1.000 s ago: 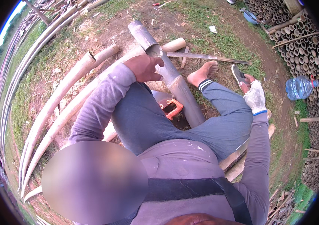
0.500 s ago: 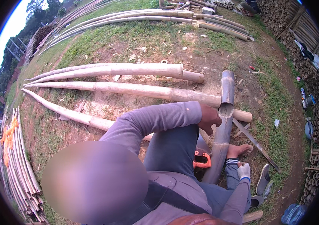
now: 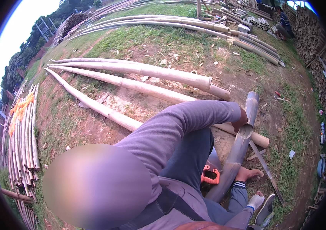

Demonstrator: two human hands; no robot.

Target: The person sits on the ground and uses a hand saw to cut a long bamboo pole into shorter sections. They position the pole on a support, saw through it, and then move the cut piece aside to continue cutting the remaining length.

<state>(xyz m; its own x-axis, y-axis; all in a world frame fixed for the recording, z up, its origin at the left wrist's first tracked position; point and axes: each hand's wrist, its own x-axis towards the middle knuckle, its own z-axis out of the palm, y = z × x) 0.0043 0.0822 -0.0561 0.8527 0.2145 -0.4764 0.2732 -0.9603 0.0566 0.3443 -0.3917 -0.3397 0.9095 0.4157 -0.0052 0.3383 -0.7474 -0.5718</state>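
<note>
My left hand (image 3: 240, 119) is bent down at the wrist beside the opening of a dark, thick bamboo pole (image 3: 233, 155). Its fingers are bunched together and partly hidden, so what they hold cannot be made out. The dark pole slants from near my lap across a pale bamboo pole (image 3: 260, 141). Low on the right, my right hand (image 3: 255, 201) wears a white glove that leaves the fingertips bare. Its fingers are curled; anything inside them is too small to tell. A handsaw (image 3: 211, 174) with an orange handle lies between my leg and the dark pole.
A bare foot (image 3: 249, 174) rests against the dark pole. Beyond it lies a long, flat, blade-like strip (image 3: 267, 171). Long pale poles (image 3: 147, 70) stretch away to the left. A dark shoe (image 3: 265, 210) is near my right hand. Bamboo stacks (image 3: 308, 30) line the right side.
The view has shifted, so the ground and poles appear farther right and lower. My left hand stays by the opening, its fingers now less visible. My right hand has moved away from the foot.
</note>
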